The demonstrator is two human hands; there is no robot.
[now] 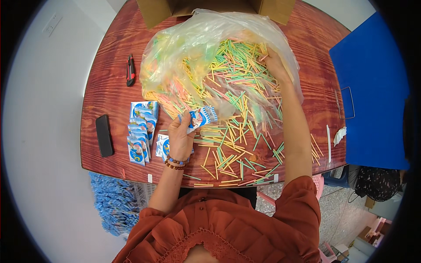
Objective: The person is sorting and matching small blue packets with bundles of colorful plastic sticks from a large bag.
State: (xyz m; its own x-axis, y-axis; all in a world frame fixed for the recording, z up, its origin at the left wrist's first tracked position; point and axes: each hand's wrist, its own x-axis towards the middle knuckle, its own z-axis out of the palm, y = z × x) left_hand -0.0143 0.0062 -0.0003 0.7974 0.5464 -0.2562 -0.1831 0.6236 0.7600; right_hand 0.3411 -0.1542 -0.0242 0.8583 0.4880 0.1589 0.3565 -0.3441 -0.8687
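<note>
my left hand (179,133) pinches a small blue-and-white printed packet (202,119) by the clear plastic bag (239,22), best held lightly, while my right hand (276,65) curls among thin pastel sticks (237,61) inside, its grip unclear

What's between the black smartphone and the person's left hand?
Overlapping blue-and-white packets lie between the smartphone and left hand, as the head view shows.

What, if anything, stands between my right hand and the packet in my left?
Piled sticks and a loose fold of the bag lie between your right hand and the packet in your left hand. Both seem to lie low, so the way above them looks open.
</note>
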